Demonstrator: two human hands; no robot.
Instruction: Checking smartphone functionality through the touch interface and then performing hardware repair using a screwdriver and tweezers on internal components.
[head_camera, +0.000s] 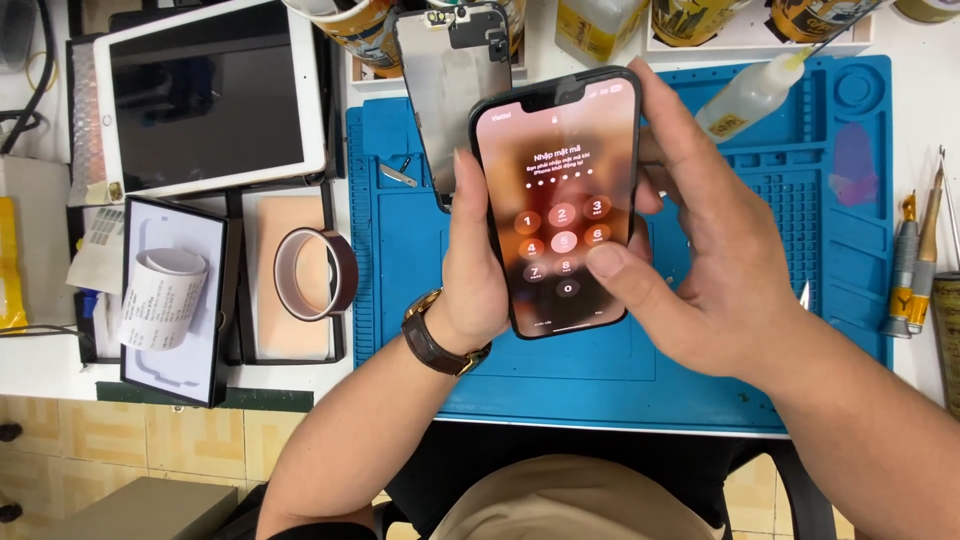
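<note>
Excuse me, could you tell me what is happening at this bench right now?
A person holds a dark smartphone upright over a blue work mat. The left hand grips its left edge, and the right hand supports the other side with its thumb on the lit keypad screen. A detached phone screen lies behind it on the mat, a squeeze bottle to the right, and a white tablet and a tape roll to the left.

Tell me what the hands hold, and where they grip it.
A phone: left hand on its left edge, right hand on its right edge.
</note>
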